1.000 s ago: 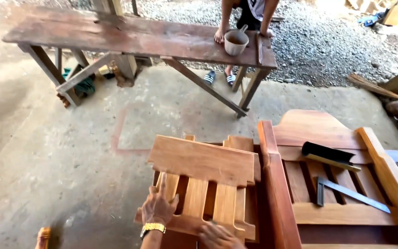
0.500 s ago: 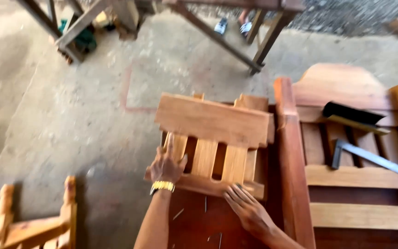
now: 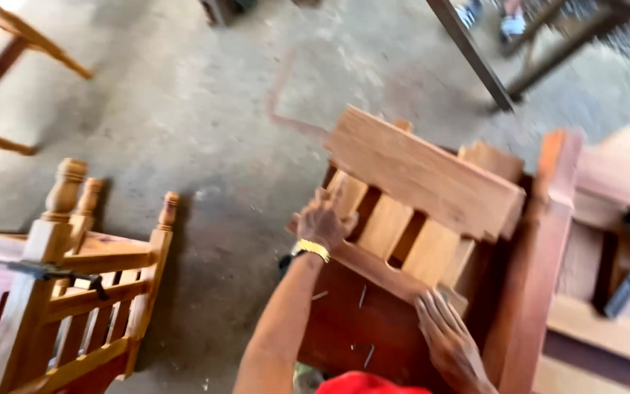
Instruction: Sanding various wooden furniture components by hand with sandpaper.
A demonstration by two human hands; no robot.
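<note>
The left hand (image 3: 322,221) is gripping the slatted wooden panel (image 3: 417,204) at its left edge; the right hand (image 3: 448,337) is pressing flat, fingers spread, on its lower rail.

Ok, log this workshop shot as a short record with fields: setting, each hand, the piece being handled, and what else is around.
setting: concrete floor, wood workshop
left hand: grips the left edge of the slatted wooden panel, gold watch on the wrist
right hand: flat on the panel's lower rail
panel: tilted, broad top board, vertical slats
under it: reddish board with loose nails
left: turned-post railing frame
right: tall wooden post
</note>
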